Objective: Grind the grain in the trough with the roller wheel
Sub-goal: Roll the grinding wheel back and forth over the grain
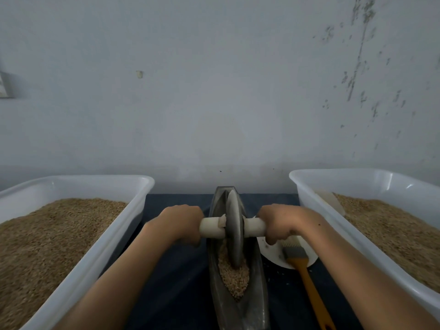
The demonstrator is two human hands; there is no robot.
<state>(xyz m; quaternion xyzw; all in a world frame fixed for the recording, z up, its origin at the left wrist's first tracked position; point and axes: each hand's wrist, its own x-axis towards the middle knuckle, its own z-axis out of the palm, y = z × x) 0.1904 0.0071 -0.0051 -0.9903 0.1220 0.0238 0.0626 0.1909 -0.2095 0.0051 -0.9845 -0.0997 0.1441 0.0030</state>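
A dark, boat-shaped metal trough (256,294) lies lengthwise in front of me on the dark table. Tan grain (234,279) fills its near half. A grey metal roller wheel (234,225) stands upright in the trough's groove, its lower edge in the grain. A pale wooden axle (210,226) runs through the wheel's hub. My left hand (179,222) grips the left end of the axle. My right hand (279,221) grips the right end. The far tip of the trough shows beyond the wheel.
A white plastic tub (95,256) of grain stands at the left, another tub (345,225) at the right. A white plate (273,253) with an orange-handled brush (309,289) lies just right of the trough. A grey wall rises behind the table.
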